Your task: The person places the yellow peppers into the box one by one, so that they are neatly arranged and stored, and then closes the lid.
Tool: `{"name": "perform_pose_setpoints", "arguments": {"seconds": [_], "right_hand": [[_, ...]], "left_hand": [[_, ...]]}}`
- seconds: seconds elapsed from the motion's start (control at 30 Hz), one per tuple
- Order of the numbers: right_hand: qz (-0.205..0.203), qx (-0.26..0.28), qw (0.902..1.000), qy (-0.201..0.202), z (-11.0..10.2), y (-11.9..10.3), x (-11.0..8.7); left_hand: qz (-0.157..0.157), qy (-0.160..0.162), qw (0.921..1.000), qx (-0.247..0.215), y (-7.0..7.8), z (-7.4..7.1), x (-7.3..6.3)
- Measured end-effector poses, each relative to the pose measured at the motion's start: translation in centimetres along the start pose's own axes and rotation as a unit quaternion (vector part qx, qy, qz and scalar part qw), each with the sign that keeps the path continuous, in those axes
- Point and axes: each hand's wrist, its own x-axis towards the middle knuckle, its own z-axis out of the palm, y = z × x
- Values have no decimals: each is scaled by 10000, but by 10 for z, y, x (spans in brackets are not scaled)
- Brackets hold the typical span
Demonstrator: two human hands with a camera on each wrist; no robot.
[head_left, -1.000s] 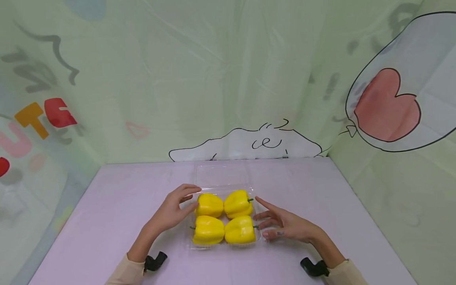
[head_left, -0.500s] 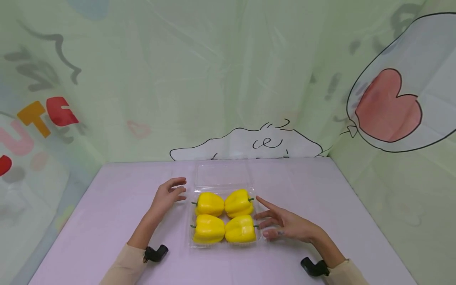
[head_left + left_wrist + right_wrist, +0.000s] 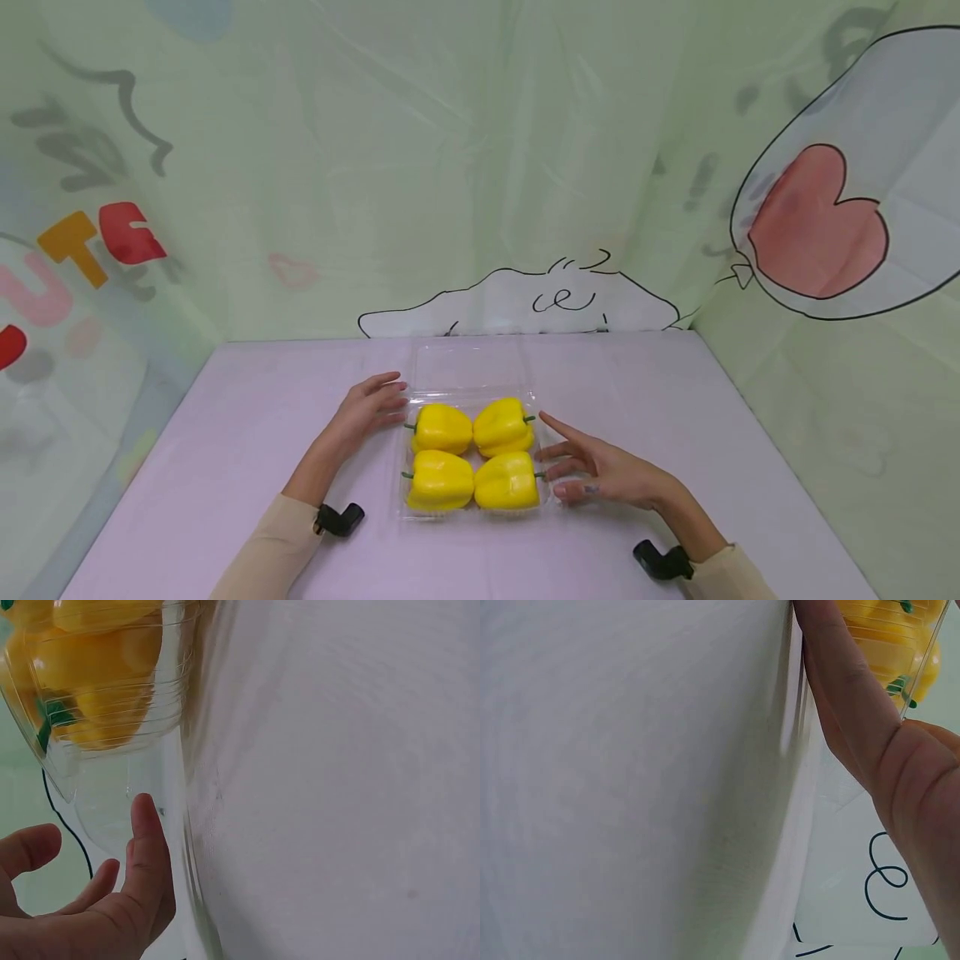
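A clear plastic clamshell box (image 3: 402, 500) sits on the table with its transparent lid (image 3: 468, 368) folded back behind it. Several yellow bell peppers (image 3: 441, 481) with green stems lie inside, in two rows. Beside the box's back left corner is my left hand (image 3: 366, 412), holding nothing, its fingers extended toward the box. In the left wrist view a gap shows between those fingers and the box wall. My right hand (image 3: 600, 475) lies along the right side with fingers spread, close to the pepper stems; whether it touches the box I cannot tell.
The table (image 3: 637, 375) has a pale lilac cover. Its back edge meets a light green printed cloth (image 3: 420, 183), which also hangs at both sides. A black wrist mount (image 3: 341, 520) is on the left arm and another black mount (image 3: 662, 561) on the right.
My left hand has drawn back left from the back left pepper, uncovering its stem, then come slightly right toward the box's back corner. The right hand stays where it was.
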Motion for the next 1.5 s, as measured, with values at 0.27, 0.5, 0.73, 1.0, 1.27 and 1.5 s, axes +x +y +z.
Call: {"name": "perform_pose_setpoints", "arguments": {"seconds": [0.27, 0.5, 0.73, 1.0, 1.27, 1.5], "right_hand": [[-73, -51, 10000, -12, -1, 2, 0], [-93, 11, 9999, -40, -1, 2, 0], [-99, -3, 9999, -57, -2, 0, 0], [-50, 39, 10000, -27, -1, 2, 1], [-23, 32, 10000, -22, 0, 4, 1], [51, 30, 10000, 10, -1, 3, 3]], "left_hand": [[-136, 117, 9998, 55, 0, 6, 10], [-135, 128, 9998, -108, -2, 7, 15], [-141, 117, 9995, -260, -2, 6, 17], [-174, 41, 9993, -324, -3, 6, 18], [-125, 22, 9993, -358, -4, 7, 17], [-94, 65, 9991, -410, -4, 6, 18]]}}
